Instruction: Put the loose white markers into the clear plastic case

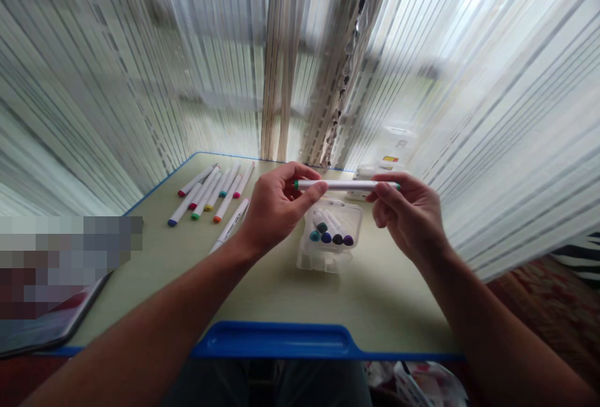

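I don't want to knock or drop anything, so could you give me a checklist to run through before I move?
1. The held marker gripped by both the left hand and the right hand: ok, one near each end.
2. Held marker level: ok, it runs nearly straight across the view.
3. Its green ends pressed fully on: cannot tell, too small to judge.
4. The clear case holding markers: ok, several dark and blue-green caps show.
5. The loose markers on the table: ok, grouped left of the left hand.
6. The lone marker clear of the left forearm: cannot tell, the arm overlaps it.
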Demonstrator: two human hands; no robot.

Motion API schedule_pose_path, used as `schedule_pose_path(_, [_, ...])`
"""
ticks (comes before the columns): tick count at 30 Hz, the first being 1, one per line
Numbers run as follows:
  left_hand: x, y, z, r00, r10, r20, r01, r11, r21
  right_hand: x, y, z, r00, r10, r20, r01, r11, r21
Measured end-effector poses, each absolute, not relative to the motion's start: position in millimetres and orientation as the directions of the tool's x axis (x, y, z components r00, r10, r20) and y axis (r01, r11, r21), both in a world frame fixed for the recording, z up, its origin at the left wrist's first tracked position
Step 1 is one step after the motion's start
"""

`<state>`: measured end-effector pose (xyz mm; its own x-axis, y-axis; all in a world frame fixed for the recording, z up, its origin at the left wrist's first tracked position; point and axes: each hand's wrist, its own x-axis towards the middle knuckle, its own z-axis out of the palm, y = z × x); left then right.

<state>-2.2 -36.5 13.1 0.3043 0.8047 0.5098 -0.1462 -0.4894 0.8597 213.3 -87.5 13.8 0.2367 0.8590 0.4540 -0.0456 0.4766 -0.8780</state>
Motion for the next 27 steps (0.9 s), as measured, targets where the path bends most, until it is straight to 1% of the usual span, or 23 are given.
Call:
schedule_pose_path(8, [-1.7, -37.2, 13.9, 0.316, 0.816, 0.484, -0.192, -0.444, 0.875, 212.7, -86.8, 12.9, 0.247, 0.866, 0.435, -0.048, 0.459, -0.887])
schedule_pose_path(20, [-1.3, -34.9, 17.3, 0.298, 0.851, 0.432, -0.269, -0.359, 0.894, 213.3, -87.0, 13.7, 0.233, 0.885, 0.403, -0.099, 0.434, -0.895])
schedule_pose_path(27, [-1.9, -36.0, 18.8, 0.291, 0.869, 0.4, -0.29, -0.319, 0.902, 213.9, -85.6, 13.1, 0.22, 0.879, 0.423, -0.096, 0.451, -0.887])
